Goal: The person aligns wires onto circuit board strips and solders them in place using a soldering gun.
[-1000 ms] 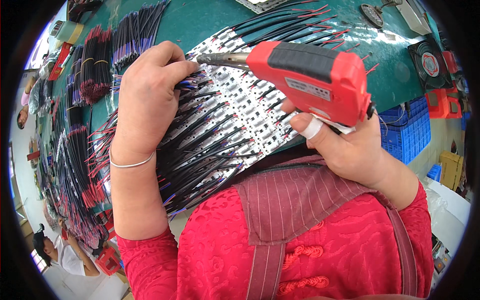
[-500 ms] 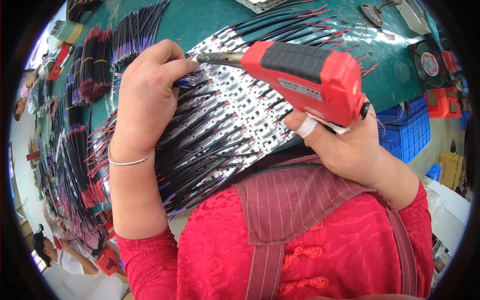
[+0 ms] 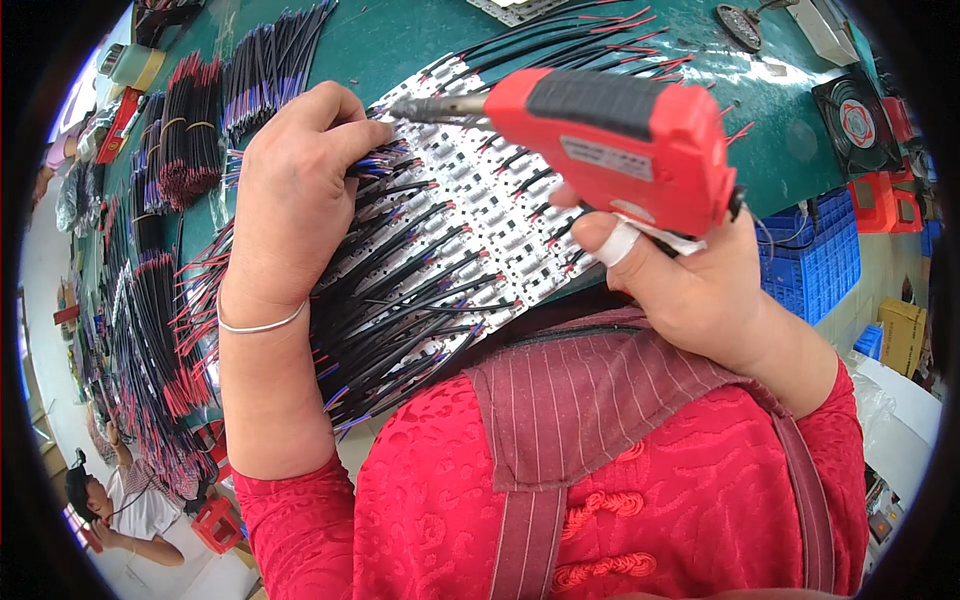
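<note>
My right hand [image 3: 690,285], its thumb wrapped in white tape, grips a red and black soldering gun [image 3: 600,115]. The gun's dark metal tip points left and reaches the upper left edge of a white circuit board panel [image 3: 510,225], close to my left fingertips. My left hand [image 3: 305,165] is closed in a pinch over short black wires [image 3: 385,158] with blue and red ends at that edge. Exactly which wire sits between the fingers is hidden. Rows of black wires [image 3: 410,290] are attached along both sides of the panel.
Bundles of black wires with red ends [image 3: 190,130] lie left on the green table [image 3: 400,40]. At right stand a square black fan [image 3: 855,120], a red stand [image 3: 885,205] and blue crates [image 3: 815,260]. Another person [image 3: 135,515] is at lower left.
The soldering gun has tilted and shifted slightly upward, its tip still by my left fingers. My left hand stays almost in place. The other person's arm has moved.
</note>
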Available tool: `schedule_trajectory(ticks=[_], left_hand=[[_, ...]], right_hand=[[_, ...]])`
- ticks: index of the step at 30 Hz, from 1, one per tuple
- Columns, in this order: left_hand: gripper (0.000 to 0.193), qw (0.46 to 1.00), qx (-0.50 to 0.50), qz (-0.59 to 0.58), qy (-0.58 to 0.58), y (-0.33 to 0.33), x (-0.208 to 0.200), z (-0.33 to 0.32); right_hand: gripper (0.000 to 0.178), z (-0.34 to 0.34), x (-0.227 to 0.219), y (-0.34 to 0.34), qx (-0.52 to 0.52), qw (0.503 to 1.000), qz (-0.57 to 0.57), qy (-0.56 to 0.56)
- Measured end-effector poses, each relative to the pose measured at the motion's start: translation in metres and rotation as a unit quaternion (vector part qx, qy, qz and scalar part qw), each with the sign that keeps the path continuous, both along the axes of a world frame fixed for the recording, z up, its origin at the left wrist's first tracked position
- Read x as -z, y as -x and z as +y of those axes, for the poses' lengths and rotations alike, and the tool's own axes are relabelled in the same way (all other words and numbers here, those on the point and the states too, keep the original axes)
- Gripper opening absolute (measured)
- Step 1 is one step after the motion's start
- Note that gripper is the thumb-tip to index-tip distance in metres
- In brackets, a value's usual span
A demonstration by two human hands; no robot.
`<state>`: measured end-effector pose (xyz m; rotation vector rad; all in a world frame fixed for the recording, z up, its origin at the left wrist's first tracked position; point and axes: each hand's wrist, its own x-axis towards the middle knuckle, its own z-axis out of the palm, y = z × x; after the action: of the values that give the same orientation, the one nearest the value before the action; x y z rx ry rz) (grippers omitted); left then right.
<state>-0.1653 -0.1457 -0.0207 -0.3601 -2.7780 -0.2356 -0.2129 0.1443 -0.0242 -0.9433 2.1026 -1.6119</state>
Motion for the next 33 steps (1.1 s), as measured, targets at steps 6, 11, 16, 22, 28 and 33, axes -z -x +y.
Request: schedule_trajectory(ticks=[6,11,16,22,28,33], left_hand=[[0.044,1.000,-0.007,0.002,0.013,-0.001,-0.001,0.002],[0.036,1.000,-0.007,0.011,0.029,0.001,0.000,0.004],[0.046,1.000,-0.006,0.008,0.022,-0.001,0.000,0.003],[0.045,1.000,-0.010,-0.005,0.021,-0.002,-0.002,0.003],[0.039,0.999,-0.033,-0.028,0.020,-0.003,-0.008,0.005],[0.037,0.997,-0.053,-0.043,0.027,-0.013,-0.024,0.006]], right_hand=[[0.023,0.000,-0.002,-0.003,0.077,0.986,-0.103,0.102],[0.021,0.002,0.004,-0.001,0.059,0.988,-0.099,0.103],[0.022,0.002,0.001,-0.002,0.053,0.986,-0.118,0.103],[0.022,0.002,-0.001,-0.003,0.051,0.984,-0.129,0.112],[0.021,0.005,0.002,-0.003,0.055,0.985,-0.112,0.116],[0.022,0.009,0.002,-0.005,0.050,0.982,-0.123,0.132]])
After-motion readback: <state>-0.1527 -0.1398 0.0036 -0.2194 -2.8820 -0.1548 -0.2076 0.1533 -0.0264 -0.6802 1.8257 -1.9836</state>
